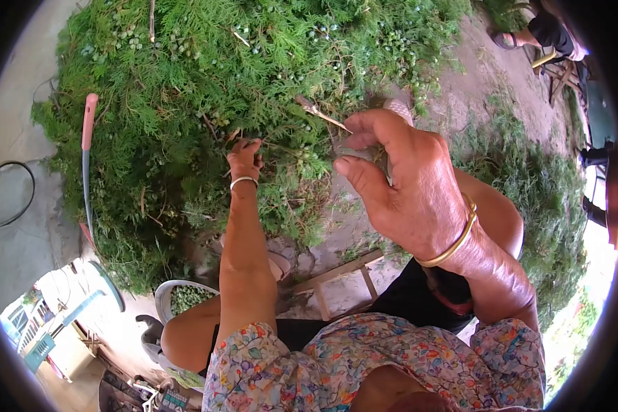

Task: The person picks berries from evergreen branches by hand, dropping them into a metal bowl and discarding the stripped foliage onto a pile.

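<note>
A large heap of green conifer branches (185,82) with pale berries lies in front of me. My left hand (244,156), a pale bracelet at its wrist, is in the heap with its fingers curled round a thin green sprig (281,149). Nearer the camera, my right hand (408,175) wears a gold bangle. Its thumb and index finger are apart in a curve, and I see nothing between them. A brown twig (323,115) ends beside the right fingertips; whether they touch is unclear.
A pink-handled tool (88,130) lies at the heap's left edge. A white bucket (163,295) of green berries stands by my left knee. Below the heap is a wooden frame (340,275). More greenery (542,199) lies right. Another person's leg (525,38) shows top right.
</note>
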